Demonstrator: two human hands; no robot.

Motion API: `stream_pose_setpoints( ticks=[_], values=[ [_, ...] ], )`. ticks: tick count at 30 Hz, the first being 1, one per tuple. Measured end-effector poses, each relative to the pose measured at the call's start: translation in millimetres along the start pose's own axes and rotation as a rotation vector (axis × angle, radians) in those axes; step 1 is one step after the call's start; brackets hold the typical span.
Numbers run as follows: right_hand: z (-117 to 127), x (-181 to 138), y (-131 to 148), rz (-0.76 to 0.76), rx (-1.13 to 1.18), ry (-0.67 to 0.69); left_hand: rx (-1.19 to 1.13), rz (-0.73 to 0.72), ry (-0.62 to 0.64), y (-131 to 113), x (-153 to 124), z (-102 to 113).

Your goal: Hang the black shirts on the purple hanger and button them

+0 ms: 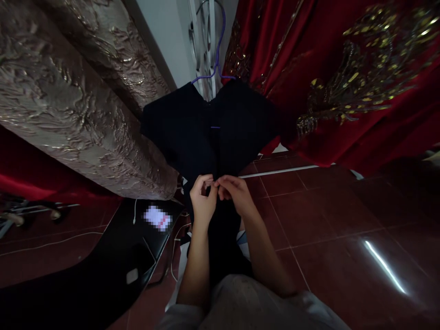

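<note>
A dark, short-sleeved garment (240, 123) hangs in front of me on a purple hanger (217, 73). At its lower front, my left hand (203, 197) and my right hand (234, 191) meet, fingertips nearly touching. The left thumb and fingers are curled into a pinch at the front opening of the cloth. Bent in the same way, the right fingers press together just beside them. Any small part between the fingertips, such as a button, is too dark to make out. Below the hands the dark cloth runs down toward my lap.
On the left, a black padded bench (103, 261) carries a lit phone (158, 217), a white charger (132, 276) and a cable. Beige embossed fabric (79, 101) hangs above it. Red sequined fabric (326, 82) hangs at right over the tiled floor (330, 229). A metal rack (205, 41) stands behind the hanger.
</note>
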State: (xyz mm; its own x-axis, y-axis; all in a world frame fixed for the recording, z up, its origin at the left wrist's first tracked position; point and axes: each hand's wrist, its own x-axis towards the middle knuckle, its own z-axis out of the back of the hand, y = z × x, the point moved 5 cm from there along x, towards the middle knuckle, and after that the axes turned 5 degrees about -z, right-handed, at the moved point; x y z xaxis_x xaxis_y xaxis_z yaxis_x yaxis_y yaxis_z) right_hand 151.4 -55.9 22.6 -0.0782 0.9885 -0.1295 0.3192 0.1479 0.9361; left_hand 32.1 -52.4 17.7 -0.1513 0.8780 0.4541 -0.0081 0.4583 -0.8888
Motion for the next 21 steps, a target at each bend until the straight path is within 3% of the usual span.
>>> stream_pose_setpoints(
  ticks=[3,7,10,14,18,21],
  values=[
    [2.3,29.0,28.3,-0.007,0.018,0.007,-0.014,0.042,-0.031,10.4,1.3,-6.5],
    [-6.7,71.8,114.7,0.274,0.055,-0.068,0.019,0.079,-0.101,31.8,4.3,-14.9],
    [-17.4,82.9,161.3,0.343,0.041,-0.065,0.030,0.063,-0.070,26.8,10.4,-20.6],
    [-24.4,69.2,173.7,0.395,0.081,0.003,0.103,-0.184,0.167,-33.5,46.8,-28.4],
    [-29.3,56.6,173.1,0.457,0.043,0.033,0.149,-0.490,0.121,-99.3,114.7,-22.4],
    [-32.3,61.3,173.9,0.511,-0.081,0.007,0.247,-0.614,0.200,-121.7,149.3,-30.9]
  ],
)
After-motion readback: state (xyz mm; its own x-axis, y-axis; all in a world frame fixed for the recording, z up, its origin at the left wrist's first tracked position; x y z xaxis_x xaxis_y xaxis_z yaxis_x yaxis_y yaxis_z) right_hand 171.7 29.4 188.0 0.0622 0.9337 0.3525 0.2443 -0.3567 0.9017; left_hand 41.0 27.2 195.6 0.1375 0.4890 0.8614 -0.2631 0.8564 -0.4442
